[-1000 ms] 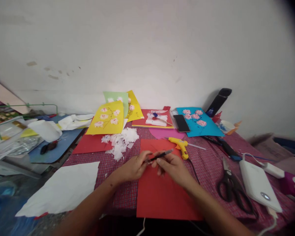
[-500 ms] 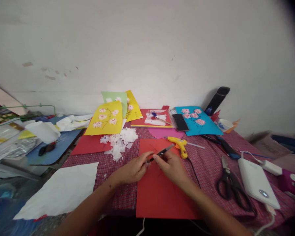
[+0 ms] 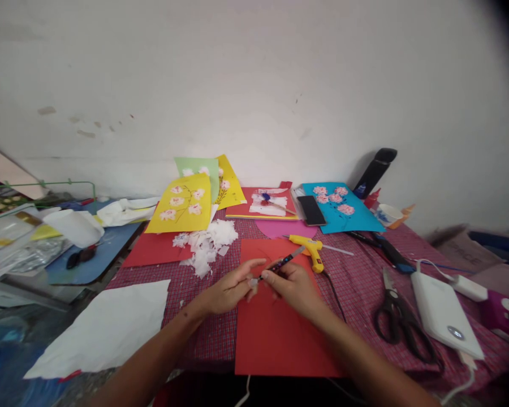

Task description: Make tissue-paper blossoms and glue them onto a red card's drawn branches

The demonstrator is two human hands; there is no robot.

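1. Where the checked tablecloth (image 3: 360,288) spreads, a red sheet (image 3: 280,345) lies at the near middle, below both hands.
2. A crumpled white sheet (image 3: 106,322) lies near left, apart from the red one.
3. The right hand (image 3: 294,285) has its thumb and fingers closed round a pen (image 3: 283,262).
4. The left hand (image 3: 229,291) pinches a small whitish scrap (image 3: 253,281) in its fingertips.
5. On the far right of the hands lies a yellow glue gun (image 3: 311,249).
6. The pen slants above the red sheet, its lower left end at the scrap; whether they touch, I cannot tell.
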